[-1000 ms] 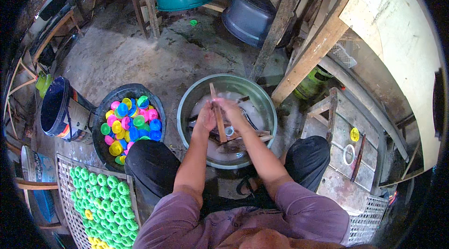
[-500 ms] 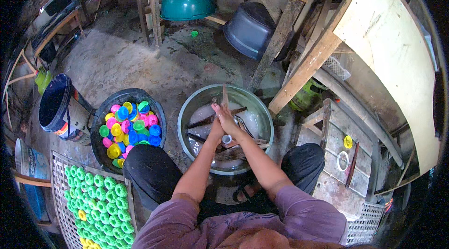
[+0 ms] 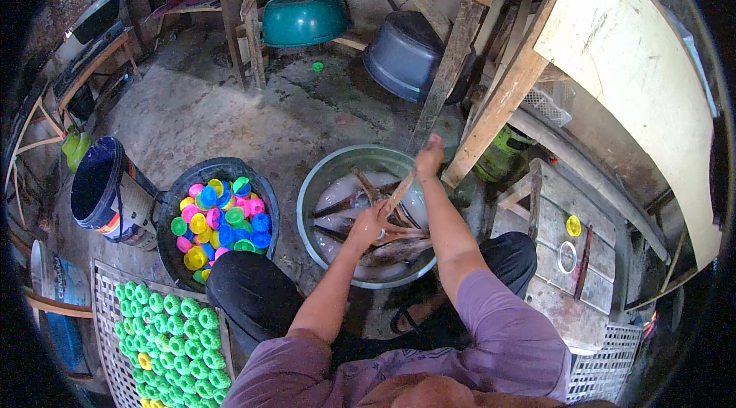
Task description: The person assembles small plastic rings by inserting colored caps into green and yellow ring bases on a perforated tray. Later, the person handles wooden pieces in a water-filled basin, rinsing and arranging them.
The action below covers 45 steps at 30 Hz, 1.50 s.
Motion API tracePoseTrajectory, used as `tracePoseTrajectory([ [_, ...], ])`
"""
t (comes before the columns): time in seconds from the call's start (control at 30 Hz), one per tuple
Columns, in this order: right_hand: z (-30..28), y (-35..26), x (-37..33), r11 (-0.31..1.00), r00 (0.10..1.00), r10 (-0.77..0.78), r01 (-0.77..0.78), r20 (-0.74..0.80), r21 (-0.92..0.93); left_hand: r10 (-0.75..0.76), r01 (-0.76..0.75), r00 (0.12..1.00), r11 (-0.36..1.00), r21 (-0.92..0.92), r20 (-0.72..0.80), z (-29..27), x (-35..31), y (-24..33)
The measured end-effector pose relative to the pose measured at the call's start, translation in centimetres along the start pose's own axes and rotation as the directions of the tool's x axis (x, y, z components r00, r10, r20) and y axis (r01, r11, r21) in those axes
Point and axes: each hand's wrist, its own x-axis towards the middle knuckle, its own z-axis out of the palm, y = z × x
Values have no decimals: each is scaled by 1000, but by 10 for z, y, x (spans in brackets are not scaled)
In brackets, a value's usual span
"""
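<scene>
Over the round grey-green basin (image 3: 303, 209) of cloudy, sudsy water, a slim light-brown wooden stick (image 3: 400, 192) slants between my hands. My left hand (image 3: 371, 226) is closed around its lower end, above the middle of the basin. Farther off to the right, my right hand (image 3: 431, 157) is closed at its upper end, over the basin's far right rim. A small pale round thing shows beside my left fingers, too small to name. Several long, dark brown wooden pieces (image 3: 406, 249) lie in the water, partly under it.
Left of the basin stands a black tub (image 3: 176, 255) full of colourful plastic cups, beside a tall bucket (image 3: 115, 193). Green ring-shaped pieces (image 3: 176, 331) cover a woven surface at lower left. On the right are a low wooden bench (image 3: 552, 255) and a slanting post (image 3: 506, 117).
My hands, pressed together around the upright stick before, are now apart. The right has moved far and right, the left slightly nearer. The stick now slants, and more wooden pieces show in the basin.
</scene>
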Motion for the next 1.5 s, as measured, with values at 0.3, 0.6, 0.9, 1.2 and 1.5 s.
tracePoseTrajectory([
  [0.3, 5, 171, -105, -201, -21, 659, -968, 752, 149, -302, 304, 952, 950, 72, -44, -45, 17, -54],
  [0.6, -18, 132, -114, -156, 439, 350, -844, 827, 514, -193, 185, 981, 954, -236, -7, -19, 2, -62],
  [0.9, -56, -108, -108, 820, 601, -491, 73, 631, 568, -80, 115, 987, 957, 265, -140, -16, 17, -38],
  [1.2, -76, -94, -1, 681, 265, -360, 731, 894, 57, -19, 44, 997, 944, 328, -79, -52, 6, 9],
  [1.5, -189, -105, 68, 498, 332, -126, 836, 935, -230, -1, -25, 995, 969, 245, 103, -21, 18, 10],
])
